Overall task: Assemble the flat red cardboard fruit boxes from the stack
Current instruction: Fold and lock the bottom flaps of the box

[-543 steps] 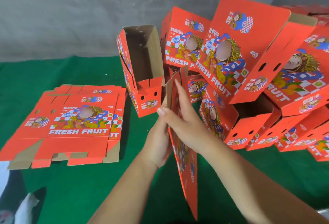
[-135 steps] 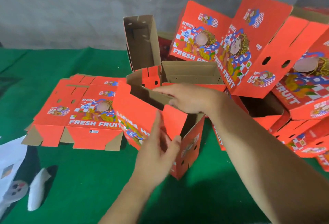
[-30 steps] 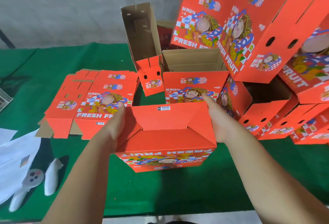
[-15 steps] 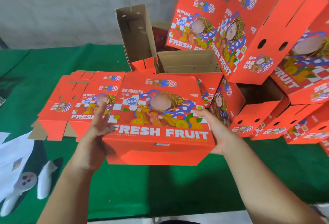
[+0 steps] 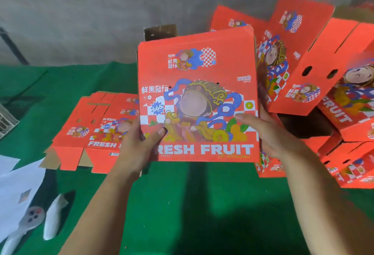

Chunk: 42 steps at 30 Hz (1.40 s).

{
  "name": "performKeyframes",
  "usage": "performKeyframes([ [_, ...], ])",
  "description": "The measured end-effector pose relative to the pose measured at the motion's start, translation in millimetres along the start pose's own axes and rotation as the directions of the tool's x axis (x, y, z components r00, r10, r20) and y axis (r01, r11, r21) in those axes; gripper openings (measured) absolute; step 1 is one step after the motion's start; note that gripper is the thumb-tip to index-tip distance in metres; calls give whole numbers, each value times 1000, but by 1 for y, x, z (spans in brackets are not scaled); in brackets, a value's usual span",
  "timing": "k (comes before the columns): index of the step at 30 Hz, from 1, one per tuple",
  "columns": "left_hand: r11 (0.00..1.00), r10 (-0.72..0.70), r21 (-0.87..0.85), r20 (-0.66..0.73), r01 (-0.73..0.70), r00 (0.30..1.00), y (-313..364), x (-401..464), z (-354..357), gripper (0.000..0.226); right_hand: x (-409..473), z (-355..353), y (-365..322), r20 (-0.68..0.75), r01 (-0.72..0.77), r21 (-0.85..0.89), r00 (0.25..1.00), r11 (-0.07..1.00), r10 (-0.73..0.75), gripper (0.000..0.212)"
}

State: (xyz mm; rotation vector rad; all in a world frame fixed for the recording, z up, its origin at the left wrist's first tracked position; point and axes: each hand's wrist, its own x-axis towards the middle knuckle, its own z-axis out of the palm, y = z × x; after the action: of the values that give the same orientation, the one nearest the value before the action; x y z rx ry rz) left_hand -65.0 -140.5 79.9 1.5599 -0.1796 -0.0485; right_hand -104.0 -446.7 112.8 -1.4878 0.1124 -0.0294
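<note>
The left hand (image 5: 139, 143) gripped the left edge of the assembled red box (image 5: 198, 100), thumb across the printed front near the lower corner and fingers curled behind the side. The right hand (image 5: 271, 133) gripped the opposite edge in the same way, thumb on the front panel. The box was held upright above the green table cover (image 5: 202, 204), its "FRESH FRUIT" face turned toward the camera. The stack of flat boxes (image 5: 95, 129) lay on the cover to the left, just behind the left hand. A pile of finished boxes (image 5: 315, 68) leaned together at the right, behind and beside the held box. White paper sheets (image 5: 18, 190) lay at the lower left.
</note>
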Motion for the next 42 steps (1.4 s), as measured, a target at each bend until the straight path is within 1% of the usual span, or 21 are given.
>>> performKeyframes([
  [3,985,173,-10,8,-173,985,24,27,24,51,18,-10,-29,-71,208,-195,972,959,-225,57],
  [5,973,228,-38,14,-227,974,36,48,38,57,34,-18,-47,-125,303,-299,928,905,-352,55],
  [7,951,308,-13,-19,-308,951,46,72,49,58,54,-25,-64,-129,402,-394,866,826,-483,57],
  [8,937,348,54,-58,-345,936,51,85,56,60,67,-29,-69,-139,438,-427,832,791,-537,60],
  [10,863,422,378,-172,-336,890,57,116,71,71,97,-33,-74,-239,400,-513,783,759,-574,70],
  [11,815,419,508,-184,-278,889,59,130,79,78,113,-34,-75,-321,300,-593,763,747,-561,76],
  [12,809,341,544,-128,-222,931,60,144,86,80,127,-34,-74,-398,152,-670,753,727,-525,83],
  [13,827,216,536,-20,-172,976,60,158,93,74,139,-34,-70,-455,9,-701,765,713,-457,90],
  [14,827,76,550,102,-120,992,60,169,99,61,148,-33,-66,-480,-100,-697,800,710,-360,98],
  [15,811,-33,580,177,-77,984,59,176,104,45,155,-30,-62,-476,-174,-679,844,713,-248,103],
  [16,794,-83,607,187,-49,979,58,180,109,31,160,-28,-57,-447,-206,-662,881,720,-158,107],
  [17,790,-93,613,159,-25,983,56,184,112,23,163,-25,-51,-406,-196,-645,907,738,-115,107],
  [20,828,-51,560,85,-6,995,50,183,116,32,164,-12,-34,-316,-66,-624,932,779,-175,87],
  [24,964,-4,266,89,-20,996,34,178,116,37,157,17,-14,-243,40,-625,939,780,-243,66],
  [26,976,15,216,74,-31,997,20,175,117,38,152,34,-3,-205,88,-602,944,794,-260,59],
  [27,973,28,229,29,-34,999,12,173,119,34,150,41,2,-185,100,-576,951,811,-248,57],
  [28,968,34,250,-44,-22,998,5,169,120,32,147,48,6,-164,102,-551,960,828,-227,56],
  [30,979,47,204,-151,-16,987,-7,162,120,33,141,60,15,-131,108,-538,969,836,-209,55],
  [34,995,-12,91,-154,27,988,-22,144,112,19,134,81,31,-67,152,-550,972,821,-225,55],
  [39,993,-105,38,-204,115,973,-33,122,78,25,126,118,47,-22,121,-534,987,837,-156,59],
  [42,987,-152,4,-245,158,957,-39,112,45,25,122,150,60,46,113,-530,993,840,-105,57],
])
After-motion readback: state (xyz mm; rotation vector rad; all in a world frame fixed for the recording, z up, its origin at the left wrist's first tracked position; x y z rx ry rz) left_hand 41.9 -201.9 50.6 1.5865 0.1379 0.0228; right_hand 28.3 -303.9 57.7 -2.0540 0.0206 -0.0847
